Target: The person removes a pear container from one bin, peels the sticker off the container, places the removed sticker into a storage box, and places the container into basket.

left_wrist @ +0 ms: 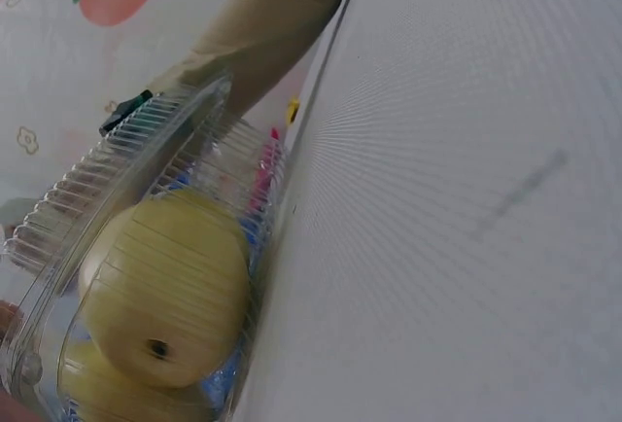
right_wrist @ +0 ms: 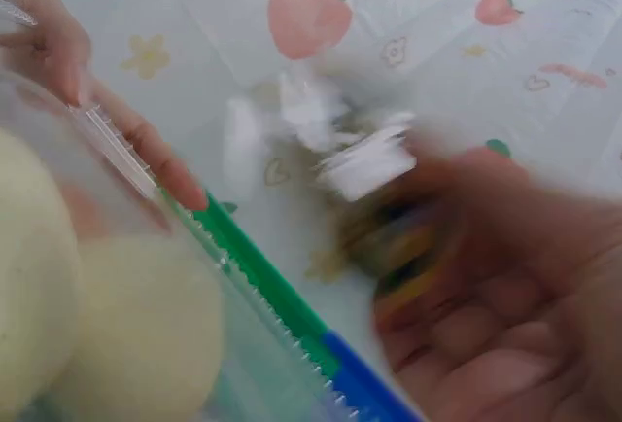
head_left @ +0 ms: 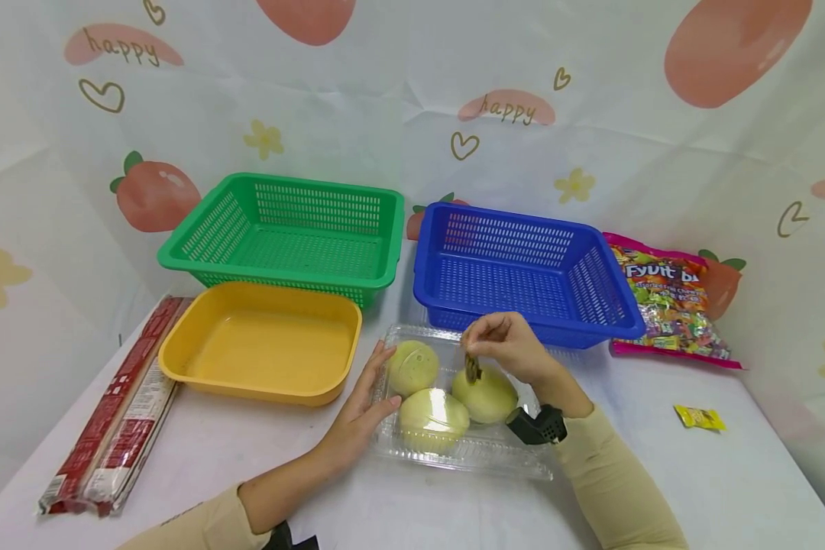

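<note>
A clear plastic clamshell box (head_left: 495, 452) holds three round, pale yellow-green fruits (head_left: 433, 418), also visible through its ribbed wall in the left wrist view (left_wrist: 170, 286). My left hand (head_left: 360, 409) rests against the box's left side, fingers extended along the rim and thumb over the edge. Above the right-hand fruit, my right hand (head_left: 512, 347) pinches a small shiny brownish wrapped packet (head_left: 472, 369) between thumb and fingertips. In the right wrist view that packet (right_wrist: 369, 169) is blurred, with white glints and a yellow and dark part; its exact kind is unclear.
Behind the box stand a blue basket (head_left: 529, 325) and a green basket (head_left: 289, 275). A yellow tub (head_left: 261, 386) is to the left, beside long red-and-white packages (head_left: 117, 428). At right lie a fruit-chew candy bag (head_left: 674, 305) and a small yellow wrapped candy (head_left: 700, 418).
</note>
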Demonstrator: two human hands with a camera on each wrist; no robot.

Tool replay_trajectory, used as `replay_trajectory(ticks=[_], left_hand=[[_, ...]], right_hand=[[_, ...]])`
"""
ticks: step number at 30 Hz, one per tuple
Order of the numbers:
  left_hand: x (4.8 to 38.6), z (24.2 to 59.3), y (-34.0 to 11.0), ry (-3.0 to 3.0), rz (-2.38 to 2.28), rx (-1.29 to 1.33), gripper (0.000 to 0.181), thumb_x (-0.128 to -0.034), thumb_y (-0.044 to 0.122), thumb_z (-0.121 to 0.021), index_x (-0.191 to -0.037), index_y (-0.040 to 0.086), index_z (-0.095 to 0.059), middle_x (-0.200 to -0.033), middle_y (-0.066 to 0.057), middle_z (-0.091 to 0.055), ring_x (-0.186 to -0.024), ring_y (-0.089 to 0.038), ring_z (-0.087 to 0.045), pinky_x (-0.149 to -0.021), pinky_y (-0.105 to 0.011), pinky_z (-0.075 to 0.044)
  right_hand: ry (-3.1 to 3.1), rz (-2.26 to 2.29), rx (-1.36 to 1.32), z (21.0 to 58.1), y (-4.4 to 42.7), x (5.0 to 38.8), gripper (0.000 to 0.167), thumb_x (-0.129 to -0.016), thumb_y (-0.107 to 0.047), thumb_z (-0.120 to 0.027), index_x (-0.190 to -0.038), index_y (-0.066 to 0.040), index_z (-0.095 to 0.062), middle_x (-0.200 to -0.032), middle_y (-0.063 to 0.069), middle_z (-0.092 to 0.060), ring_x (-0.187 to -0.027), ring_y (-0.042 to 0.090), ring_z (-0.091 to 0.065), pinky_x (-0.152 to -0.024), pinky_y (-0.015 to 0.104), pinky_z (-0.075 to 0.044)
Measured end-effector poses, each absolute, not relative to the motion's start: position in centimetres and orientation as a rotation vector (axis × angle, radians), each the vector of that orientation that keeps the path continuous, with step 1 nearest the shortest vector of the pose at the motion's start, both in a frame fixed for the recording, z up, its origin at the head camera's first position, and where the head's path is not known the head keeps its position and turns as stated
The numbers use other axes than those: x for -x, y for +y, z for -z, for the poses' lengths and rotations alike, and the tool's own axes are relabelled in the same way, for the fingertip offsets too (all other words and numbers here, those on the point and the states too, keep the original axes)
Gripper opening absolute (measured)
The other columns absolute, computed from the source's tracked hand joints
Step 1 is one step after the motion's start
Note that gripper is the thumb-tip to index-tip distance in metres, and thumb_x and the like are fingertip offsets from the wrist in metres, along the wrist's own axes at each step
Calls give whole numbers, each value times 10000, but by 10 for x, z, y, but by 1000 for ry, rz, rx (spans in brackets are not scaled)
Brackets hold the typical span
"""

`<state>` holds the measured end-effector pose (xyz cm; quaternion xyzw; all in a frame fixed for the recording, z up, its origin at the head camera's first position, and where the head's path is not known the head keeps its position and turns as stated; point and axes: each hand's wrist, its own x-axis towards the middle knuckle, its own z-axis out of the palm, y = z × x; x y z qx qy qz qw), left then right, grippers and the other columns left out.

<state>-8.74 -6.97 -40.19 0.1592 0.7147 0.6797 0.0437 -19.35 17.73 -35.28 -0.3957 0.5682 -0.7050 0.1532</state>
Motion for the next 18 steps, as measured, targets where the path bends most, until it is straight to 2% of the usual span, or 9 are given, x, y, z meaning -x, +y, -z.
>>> replay_trajectory(ticks=[5, 11, 18], left_hand=[[87, 402, -70, 2178, -2079, -481, 604, -938, 89, -450, -1479, 161, -191, -1583, -78, 63, -1452, -293, 85, -1144, -577, 18], [87, 402, -70, 2176, -2086, -476, 601, -935, 77, -449, -1476, 146, -198, -1582, -86, 65, -1451, -292, 86, -1146, -574, 18], [88, 401, -70, 2183, -2068, -491, 600, -939, 86, -449, -1478, 162, -196, -1582, -85, 60, -1451, -298, 83, -1141, -581, 22]], right_hand=[[1493, 2251, 1011, 354, 178, 198, 200, -888, 22, -562, -856, -119, -701, -839, -58, -694, -819, 76, -610, -788, 197, -489], [1572, 2181, 853, 352, 176, 196, 220, -864, 41, -585, -850, -142, -706, -866, -64, -704, -845, 57, -628, -788, 175, -514], [1532, 2096, 864, 346, 177, 192, 226, -859, 57, -582, -900, -130, -703, -902, -50, -706, -816, 38, -640, -746, 161, -530]])
